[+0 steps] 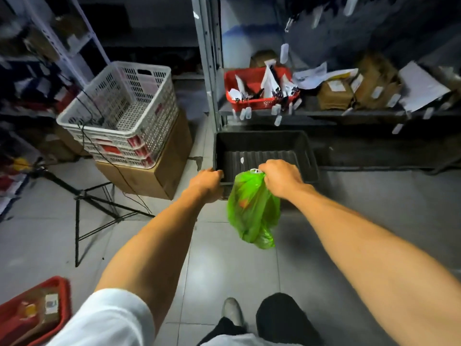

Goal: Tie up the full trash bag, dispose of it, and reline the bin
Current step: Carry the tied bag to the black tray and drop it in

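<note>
**Green bag in one fist, black bin in the other**

Head view, looking down past both arms at a grey tiled floor [229, 270]. Right hand [280, 179] closed tight around the gathered neck of a green trash bag [253, 211], bag hanging free below the fist, clear of the floor, just in front of the near rim of the bin. Something orange-ish showing through the plastic, too blurry to call. A bit of white poking out at the top of the fist, can't tell what.

Left hand [207, 182] curled over the near left corner of the black bin [306, 148], fingers hooked on the rim. Bin sitting on the floor at the foot of a metal shelf [208, 71], no liner inside, just a ribbed bottom with one small white scrap on it.

On the shelf above: red tray [262, 102] stuffed with white packets, brown parcels [333, 94] and loose papers to its right, little white tags dangling off the edge.

Over to the left: stack of white baskets [119, 108] sitting on a cardboard box [159, 171], thin black cable trailing down over them. Black tripod [99, 203] on the floor beside the box. Another red tray [62, 305] at the bottom left corner. White sleeve [107, 320] on the left arm, a shoe [232, 310] and dark trouser leg at the bottom.
</note>
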